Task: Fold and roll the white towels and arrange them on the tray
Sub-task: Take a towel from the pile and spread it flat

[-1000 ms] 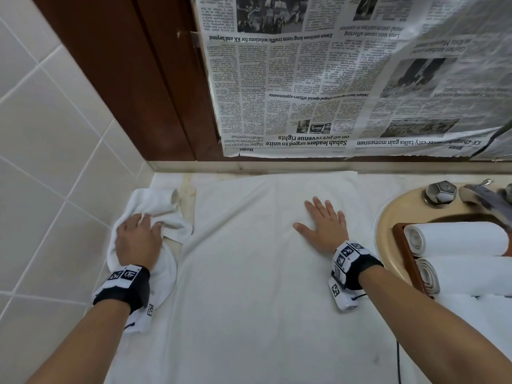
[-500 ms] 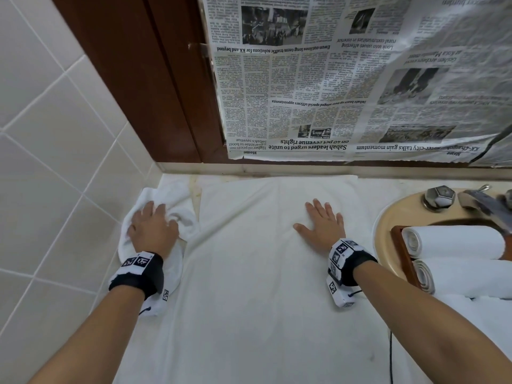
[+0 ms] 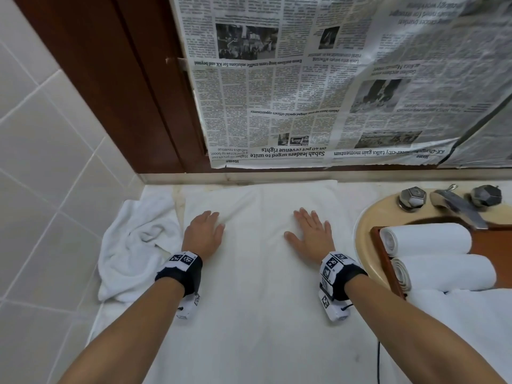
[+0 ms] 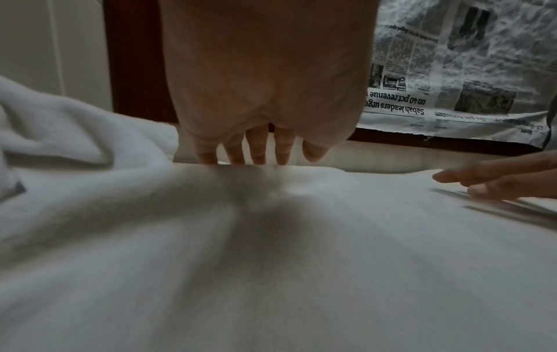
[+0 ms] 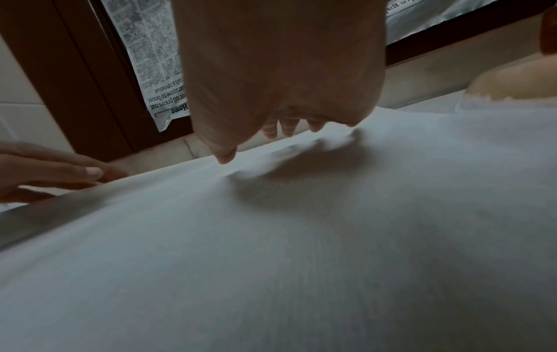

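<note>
From the head view, my left hand (image 3: 203, 233) and right hand (image 3: 311, 235) lie flat, fingers straight, on the spread towel (image 3: 257, 300); a crumpled towel (image 3: 135, 245) sits left, two rolled towels (image 3: 432, 256) on the tray (image 3: 383, 261) right. At my left wrist, straight fingers (image 4: 256, 150) press the cloth. At my right wrist, my fingertips (image 5: 287, 128) rest spread on it.

Left hand (image 3: 204, 233) off crumpled towel (image 3: 135, 245), now flat on spread towel (image 3: 257, 286), level with right hand (image 3: 311, 234). Crumpled towel lies released, left of left hand.
</note>
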{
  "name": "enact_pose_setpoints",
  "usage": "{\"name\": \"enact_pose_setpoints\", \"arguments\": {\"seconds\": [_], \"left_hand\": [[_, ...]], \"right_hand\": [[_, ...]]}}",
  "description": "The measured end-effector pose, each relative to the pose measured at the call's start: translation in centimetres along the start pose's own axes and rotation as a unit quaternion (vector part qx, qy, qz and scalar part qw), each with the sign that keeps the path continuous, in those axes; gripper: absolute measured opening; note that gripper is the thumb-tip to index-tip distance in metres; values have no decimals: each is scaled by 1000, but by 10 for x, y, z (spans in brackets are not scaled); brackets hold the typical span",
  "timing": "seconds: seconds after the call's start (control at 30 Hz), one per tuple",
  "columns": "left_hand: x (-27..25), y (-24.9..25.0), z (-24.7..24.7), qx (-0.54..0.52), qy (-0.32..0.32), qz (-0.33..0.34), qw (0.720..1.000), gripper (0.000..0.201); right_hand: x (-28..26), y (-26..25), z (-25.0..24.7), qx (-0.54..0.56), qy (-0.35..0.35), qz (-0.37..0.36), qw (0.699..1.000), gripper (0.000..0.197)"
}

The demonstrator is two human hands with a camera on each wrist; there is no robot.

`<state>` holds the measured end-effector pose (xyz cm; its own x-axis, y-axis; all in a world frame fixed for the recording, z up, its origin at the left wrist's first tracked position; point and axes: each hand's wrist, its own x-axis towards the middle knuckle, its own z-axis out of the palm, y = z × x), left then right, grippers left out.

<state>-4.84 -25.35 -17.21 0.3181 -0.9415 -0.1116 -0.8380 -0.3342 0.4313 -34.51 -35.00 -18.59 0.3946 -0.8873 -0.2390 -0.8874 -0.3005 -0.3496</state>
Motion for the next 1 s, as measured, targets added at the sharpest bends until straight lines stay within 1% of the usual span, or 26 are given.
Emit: {"name": "enact_pose_setpoints", "arguments": {"seconds": [0.03, 0.07, 0.13, 0.23, 0.4, 0.5, 0.6, 0.7, 0.73, 0.77, 0.83, 0.9, 0.93, 1.0], "left_hand": [[3, 1, 3, -4, -17, -14, 1000, 60], [7, 3, 7, -1, -32, -24, 999, 57], [13, 1, 14, 29, -55, -26, 998, 51], [21, 0, 20, 80, -64, -16, 995, 50], [33, -3, 20, 101, -90, -40, 990, 52], [35, -9, 24, 87, -81, -45, 992, 51], [34, -14, 31, 93, -45, -36, 994, 52], [40, -19, 31, 79, -65, -29, 994, 52], [42, -23, 29, 71, -70, -17, 995, 53], [43, -28, 25, 58, -62, 1, 996, 57], [40, -38, 16, 16, -14, 42, 999, 71], [31, -47, 12, 2, 29, 56, 998, 76], [26, -50, 12, 8, 32, 52, 998, 77], [17, -53, 15, 31, 21, 39, 999, 76]], "right_hand": [[0, 2, 0, -3, -1, 0, 1000, 73], [1, 4, 0, -5, -4, 2, 1000, 73], [2, 8, 0, -3, -13, 11, 1000, 72], [2, 17, 2, -9, -8, 22, 1000, 70], [-1, 26, 8, -12, 5, 14, 1000, 69], [0, 26, 8, -14, 9, 21, 1000, 70], [1, 29, 6, -22, 5, 35, 999, 71], [1, 31, 5, -24, -2, 36, 999, 71], [1, 31, 5, -23, -3, 35, 999, 71], [1, 31, 3, -20, -5, 36, 999, 71], [3, 31, -3, -9, 7, 42, 999, 72], [4, 32, -8, -6, 35, 46, 998, 71], [3, 32, -7, -9, 34, 46, 998, 70], [-1, 35, -2, -22, 11, 43, 999, 69]]}}
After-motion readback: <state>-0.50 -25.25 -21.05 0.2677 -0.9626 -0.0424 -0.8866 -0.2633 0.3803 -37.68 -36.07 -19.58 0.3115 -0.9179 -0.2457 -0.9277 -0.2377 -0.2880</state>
